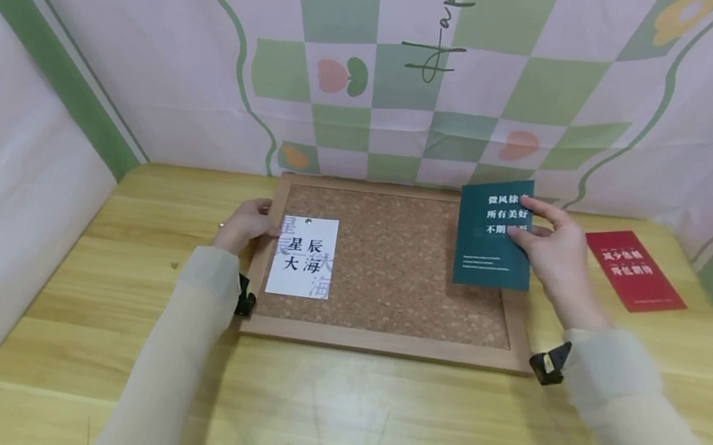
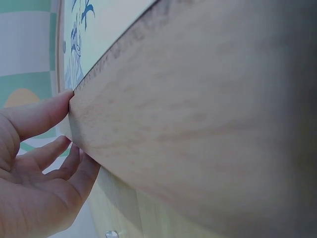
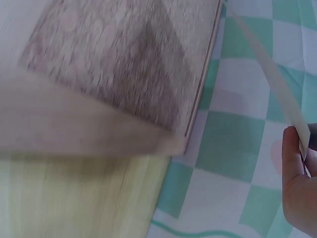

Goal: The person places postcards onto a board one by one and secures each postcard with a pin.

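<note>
A wood-framed cork board [image 1: 402,286] lies on the table, and my left hand [image 1: 246,225] grips its left side. In the left wrist view, the thumb of my left hand [image 2: 44,163] presses the frame's upper edge while the fingers touch its lower edge. A white card [image 1: 300,276] with dark lettering sits on the cork at the left, with a small dark round spot near its top. My right hand [image 1: 555,253] pinches a dark green card [image 1: 490,254] by its right side, raised over the board's right part. The right wrist view catches this card nearly edge-on.
A red card [image 1: 636,272] lies on the table to the right of the board. Behind the wooden table [image 1: 322,415] hangs a checkered cloth [image 1: 337,4], and cloth walls rise at both sides.
</note>
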